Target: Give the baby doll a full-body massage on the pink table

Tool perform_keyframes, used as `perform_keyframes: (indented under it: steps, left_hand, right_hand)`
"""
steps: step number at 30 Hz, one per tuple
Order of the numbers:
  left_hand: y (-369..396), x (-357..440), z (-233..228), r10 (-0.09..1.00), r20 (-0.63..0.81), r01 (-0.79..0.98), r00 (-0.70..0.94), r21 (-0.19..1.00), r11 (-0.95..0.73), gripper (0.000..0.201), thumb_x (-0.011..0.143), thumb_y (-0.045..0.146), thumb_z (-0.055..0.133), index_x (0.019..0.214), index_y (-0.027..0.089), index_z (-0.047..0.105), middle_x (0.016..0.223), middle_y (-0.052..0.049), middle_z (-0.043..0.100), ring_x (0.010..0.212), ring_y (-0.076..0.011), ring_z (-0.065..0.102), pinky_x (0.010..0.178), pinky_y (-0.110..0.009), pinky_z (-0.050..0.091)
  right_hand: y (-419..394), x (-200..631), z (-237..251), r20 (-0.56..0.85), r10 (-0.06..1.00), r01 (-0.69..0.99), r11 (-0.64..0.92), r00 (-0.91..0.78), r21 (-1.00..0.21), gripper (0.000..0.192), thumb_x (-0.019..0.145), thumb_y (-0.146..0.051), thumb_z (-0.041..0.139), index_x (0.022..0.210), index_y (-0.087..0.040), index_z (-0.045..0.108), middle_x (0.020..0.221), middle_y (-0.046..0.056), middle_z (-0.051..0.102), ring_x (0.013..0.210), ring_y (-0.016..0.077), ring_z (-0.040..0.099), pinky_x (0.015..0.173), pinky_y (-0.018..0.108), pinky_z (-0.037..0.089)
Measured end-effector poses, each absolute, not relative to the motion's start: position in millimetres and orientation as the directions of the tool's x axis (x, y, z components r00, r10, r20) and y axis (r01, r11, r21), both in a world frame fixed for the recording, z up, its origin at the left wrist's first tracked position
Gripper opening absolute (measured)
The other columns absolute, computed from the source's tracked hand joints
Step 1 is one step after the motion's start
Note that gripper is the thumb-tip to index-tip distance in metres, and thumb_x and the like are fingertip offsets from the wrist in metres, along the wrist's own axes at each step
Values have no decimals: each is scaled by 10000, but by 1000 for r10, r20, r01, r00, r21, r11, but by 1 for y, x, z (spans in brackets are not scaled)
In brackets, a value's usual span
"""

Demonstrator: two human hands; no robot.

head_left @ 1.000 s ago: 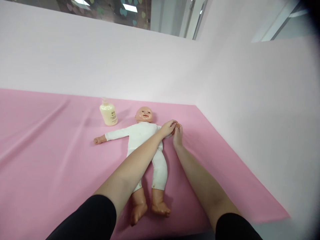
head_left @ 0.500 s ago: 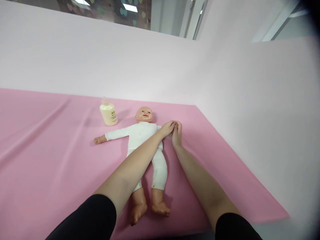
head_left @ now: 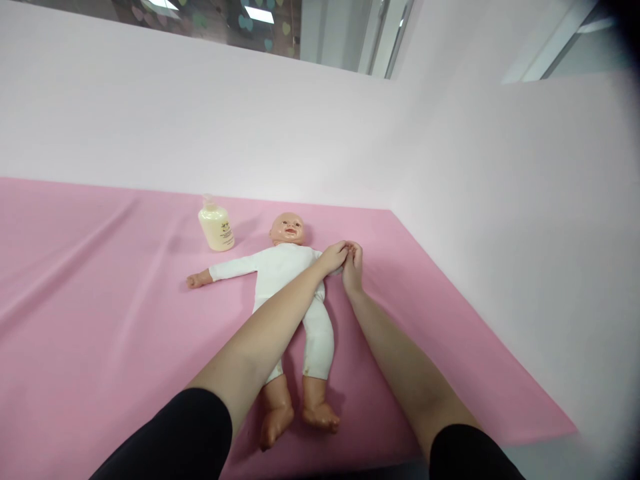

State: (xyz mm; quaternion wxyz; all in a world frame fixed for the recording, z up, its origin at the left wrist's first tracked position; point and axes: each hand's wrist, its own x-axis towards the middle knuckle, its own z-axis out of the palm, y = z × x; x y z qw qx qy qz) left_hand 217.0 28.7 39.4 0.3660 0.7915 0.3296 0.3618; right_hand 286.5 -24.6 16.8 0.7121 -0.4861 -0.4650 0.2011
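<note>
A baby doll [head_left: 283,267] in a white suit lies face up on a pink sheet, its feet towards me. Its arm on the left side stretches out flat. My left hand [head_left: 334,257] reaches across the doll's body and is closed round the end of its other arm. Against it, fingers curled and meeting those of the left, my right hand [head_left: 353,268] closes on the same arm from the right. The doll's hand there is hidden between my fingers. My left forearm covers part of the doll's belly and one leg.
A pale yellow pump bottle [head_left: 217,227] stands upright left of the doll's head. The pink sheet [head_left: 125,320] has folds on the left and slanting edges on the right. White padded walls [head_left: 225,120] rise behind and to the right.
</note>
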Motion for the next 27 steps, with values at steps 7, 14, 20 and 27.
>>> perform_keyframes:
  steps: [7, 14, 20, 27]
  left_hand:
    - [31, 218, 37, 771, 347, 244, 534, 809, -534, 251, 866, 164, 352, 964, 153, 583, 929, -36, 643, 876, -142, 581, 842, -274, 449]
    - [32, 218, 36, 770, 360, 268, 526, 789, -552, 238, 889, 203, 366, 931, 145, 593, 901, -45, 647, 846, -150, 575, 828, -285, 442]
    - [31, 218, 37, 764, 370, 264, 528, 784, -562, 243, 899, 242, 382, 957, 146, 598, 907, -42, 652, 836, -146, 579, 804, -270, 445]
    - [32, 217, 36, 744, 396, 241, 538, 773, -586, 251, 902, 260, 386, 938, 146, 608, 866, -30, 643, 807, -138, 573, 773, -252, 441]
  right_hand:
    - [-19, 289, 13, 383, 748, 44, 430, 542, -902, 253, 830, -331, 446, 1053, -213, 473, 1049, 42, 563, 982, 132, 552, 909, 314, 428]
    - [-21, 289, 17, 405, 746, 32, 460, 529, -888, 178, 798, -250, 421, 955, -216, 497, 918, 10, 553, 878, 129, 546, 850, 292, 446]
    - [-23, 289, 19, 429, 750, 75, 456, 503, -887, 224, 783, -234, 387, 970, -215, 511, 952, 19, 569, 909, 137, 546, 869, 304, 435]
    - [-23, 289, 18, 438, 750, 74, 467, 496, -881, 221, 788, -224, 388, 972, -210, 510, 943, 18, 565, 892, 136, 547, 859, 305, 436]
